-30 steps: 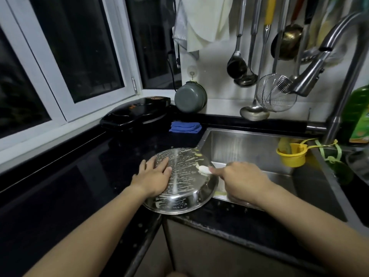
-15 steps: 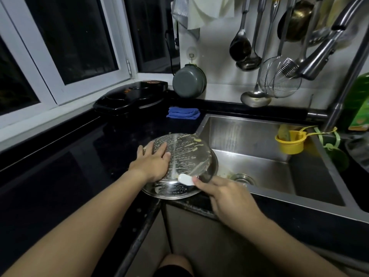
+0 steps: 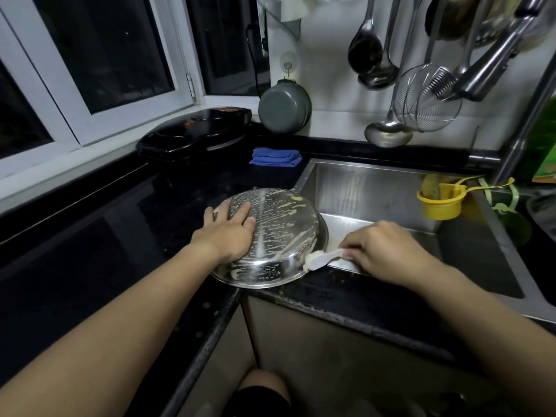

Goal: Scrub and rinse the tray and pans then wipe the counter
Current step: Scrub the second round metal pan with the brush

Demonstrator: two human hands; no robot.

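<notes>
Lying level, brush point(image 3: 323, 259) head points toward pan point(image 3: 279, 236).

Black counter point(image 3: 99, 236) w/ upturned pan point(image 3: 282, 236), blue cloth point(image 3: 275, 157), griddle point(image 3: 195, 133).

**Pan at the sink's left corner**

The upturned pan point(image 3: 279, 233) sits on the table point(image 3: 90, 251), overhanging the sink point(image 3: 376, 191) on its right. The left hand point(image 3: 228, 233) lies on the pan; the right hand point(image 3: 388, 251) holds a brush point(image 3: 322, 260) against its right rim. Behind the pan lies a folded cloth point(image 3: 275, 157), with a lidded cooker point(image 3: 195, 133) further left.
</notes>
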